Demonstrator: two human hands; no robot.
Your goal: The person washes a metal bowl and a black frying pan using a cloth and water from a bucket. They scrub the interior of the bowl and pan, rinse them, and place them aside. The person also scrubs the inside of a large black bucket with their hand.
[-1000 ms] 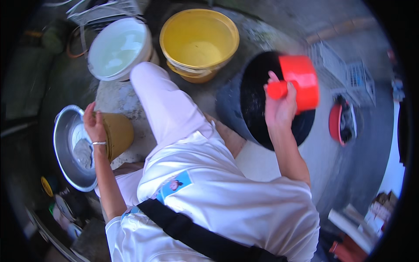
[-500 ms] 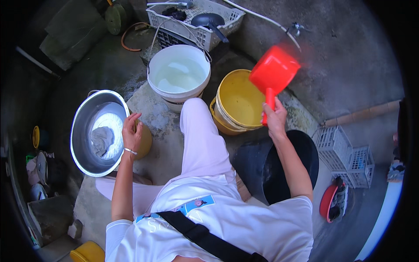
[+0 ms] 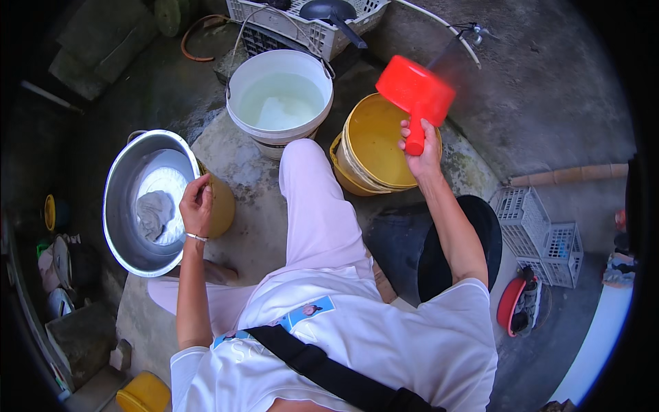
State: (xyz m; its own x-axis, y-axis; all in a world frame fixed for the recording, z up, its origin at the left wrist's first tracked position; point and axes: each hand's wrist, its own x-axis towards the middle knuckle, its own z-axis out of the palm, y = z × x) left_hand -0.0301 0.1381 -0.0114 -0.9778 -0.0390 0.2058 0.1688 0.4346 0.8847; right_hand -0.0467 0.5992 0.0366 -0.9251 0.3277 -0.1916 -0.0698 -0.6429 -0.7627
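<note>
My right hand is closed around the handle of a red plastic dipper. The dipper is held tilted above the far right edge of a yellow-lined bucket, its right side blurred by motion. My left hand hangs at the right rim of a shiny metal basin, fingers loosely curled, with nothing visible in them; whether it touches the rim I cannot tell. A crumpled grey cloth lies in the basin. Ahead of my knee stands a white bucket with clear water in it.
Beside my right forearm is a large black tub. A grey crate with a dark pan stands at the back. More crates and a red bowl are on the right. A yellow container stands under the basin's right side.
My right hand has turned the dipper and shifted it slightly left and up in the picture. My left fingers have gone from spread to curled. The view has shifted a little.
</note>
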